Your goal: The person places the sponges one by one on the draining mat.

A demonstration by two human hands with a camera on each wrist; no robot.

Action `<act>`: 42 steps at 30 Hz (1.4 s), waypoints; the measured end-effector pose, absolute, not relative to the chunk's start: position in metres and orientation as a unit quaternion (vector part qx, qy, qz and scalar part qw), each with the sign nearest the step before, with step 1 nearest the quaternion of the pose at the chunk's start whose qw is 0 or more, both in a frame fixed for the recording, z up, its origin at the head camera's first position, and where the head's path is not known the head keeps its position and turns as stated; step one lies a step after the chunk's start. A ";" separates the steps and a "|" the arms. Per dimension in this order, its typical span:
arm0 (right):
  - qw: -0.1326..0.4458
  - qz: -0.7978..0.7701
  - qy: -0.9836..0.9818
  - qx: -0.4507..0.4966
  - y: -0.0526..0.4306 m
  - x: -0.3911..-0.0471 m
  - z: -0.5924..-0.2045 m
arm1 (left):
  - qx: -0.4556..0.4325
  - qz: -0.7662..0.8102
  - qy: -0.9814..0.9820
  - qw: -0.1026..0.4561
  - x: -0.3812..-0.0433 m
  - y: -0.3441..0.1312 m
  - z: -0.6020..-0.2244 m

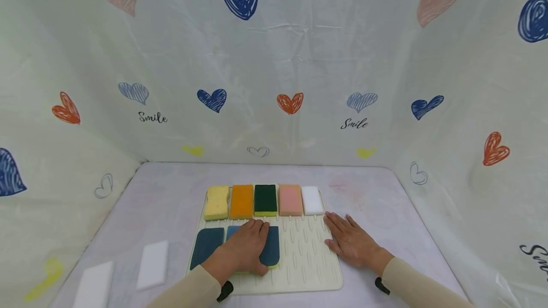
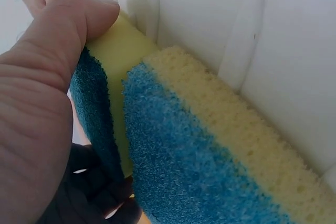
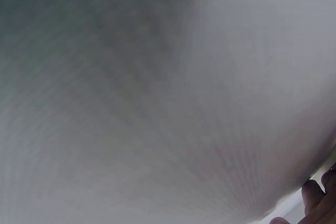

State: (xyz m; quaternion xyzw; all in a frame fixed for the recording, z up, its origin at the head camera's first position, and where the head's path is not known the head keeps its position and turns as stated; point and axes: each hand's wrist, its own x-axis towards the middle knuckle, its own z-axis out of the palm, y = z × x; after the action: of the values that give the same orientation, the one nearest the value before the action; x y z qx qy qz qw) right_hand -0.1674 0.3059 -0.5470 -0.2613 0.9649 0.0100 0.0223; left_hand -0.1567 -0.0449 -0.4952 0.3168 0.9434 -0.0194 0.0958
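Observation:
My left hand (image 1: 244,247) grips a dark blue-faced sponge (image 1: 272,247) with a yellow body, low on the cream ridged mat (image 1: 308,260). In the left wrist view the thumb (image 2: 86,17) presses its yellow side, and fingers show along the far side. Beside it lies a brighter blue sponge (image 2: 184,145), mostly hidden under the hand in the head view. Farther left on the mat is another dark blue sponge (image 1: 208,245). My right hand (image 1: 353,242), fingers extended, rests at the mat's right edge, close to a white sponge (image 1: 312,200).
Along the mat's back edge a row runs left of the white sponge: yellow (image 1: 217,202), orange (image 1: 241,201), dark green (image 1: 265,198) and pink (image 1: 290,199) sponges. Two white blocks (image 1: 153,264) lie on the table at left. A heart-printed curtain (image 1: 252,61) encloses the table.

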 end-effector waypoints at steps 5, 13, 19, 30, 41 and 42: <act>0.027 0.015 0.965 -0.260 0.306 -0.168 -0.547 | 0.323 -0.020 0.942 0.091 -0.158 -0.046 -0.495; 0.028 0.024 0.966 -0.257 0.305 -0.168 -0.546 | 0.325 -0.019 0.941 0.088 -0.159 -0.047 -0.496; 0.024 0.013 0.966 -0.257 0.305 -0.167 -0.545 | 0.321 -0.022 0.942 0.095 -0.158 -0.046 -0.496; 0.013 0.011 0.965 -0.263 0.303 -0.168 -0.548 | 0.325 -0.026 0.942 0.085 -0.157 -0.048 -0.496; 0.006 0.014 0.964 -0.265 0.303 -0.168 -0.547 | 0.311 -0.019 0.948 0.069 -0.156 -0.050 -0.490; 0.006 0.012 0.964 -0.264 0.303 -0.168 -0.547 | 0.313 -0.022 0.948 0.058 -0.157 -0.051 -0.487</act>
State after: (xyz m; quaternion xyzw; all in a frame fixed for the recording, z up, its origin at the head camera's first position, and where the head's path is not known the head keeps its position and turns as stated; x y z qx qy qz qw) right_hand -0.1675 0.3033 -0.5468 -0.2640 0.9644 0.0124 0.0059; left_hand -0.1567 -0.0513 -0.4874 0.3127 0.9479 -0.0215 0.0578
